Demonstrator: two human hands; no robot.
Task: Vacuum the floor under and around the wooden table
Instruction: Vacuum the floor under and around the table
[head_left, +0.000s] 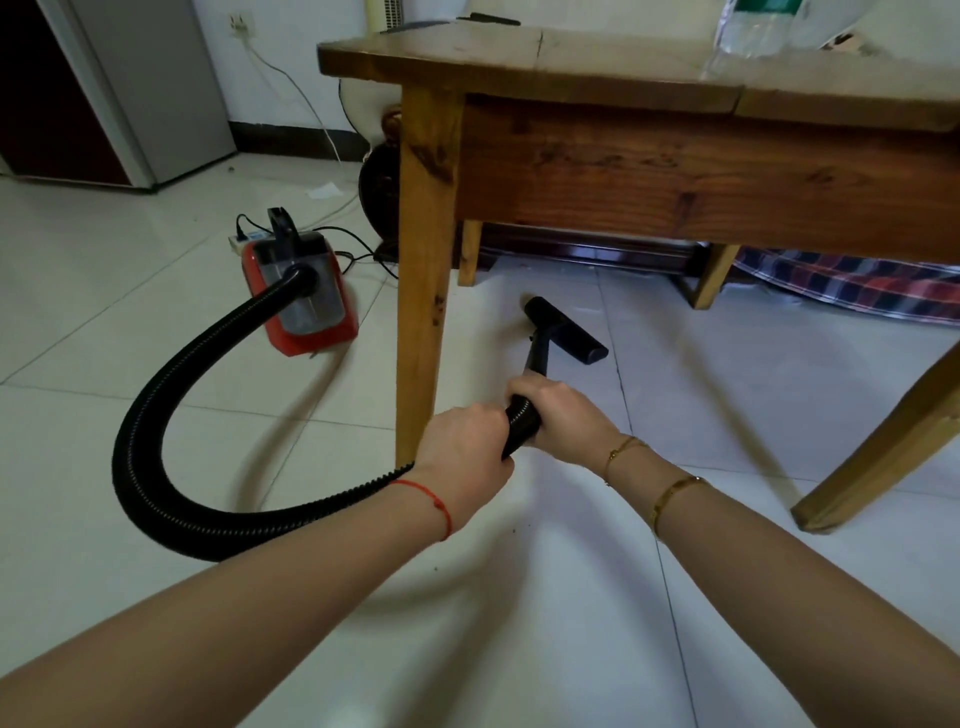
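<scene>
1. Catching on the near table leg (423, 270) looks the likeliest trouble: the black hose (156, 415) runs out from under the left wrist and loops wide to the left, so a further push under the wooden table (571, 67) could drag it against that leg, which stands just left of the left hand (465, 447).
2. Tugging the hose too far could also pull the red vacuum body (304, 296), which sits beyond the loop and well left of the hands, toward its power strip (244, 240) and cords.
3. Knocking the table is a further risk, since a plastic bottle (748, 31) stands on the top, above and beyond the right hand (563, 415).
4. Holding the tube one behind the other, both hands are wrapped round it: the left grips the ribbed hose end, the right clasps the black wand just ahead, knuckles up. Both arms reach forward and low.
5. Resting on the white tile floor (675, 597) just beyond the right hand, the floor nozzle (563, 330) lies under the table's near edge, between the legs.
</scene>
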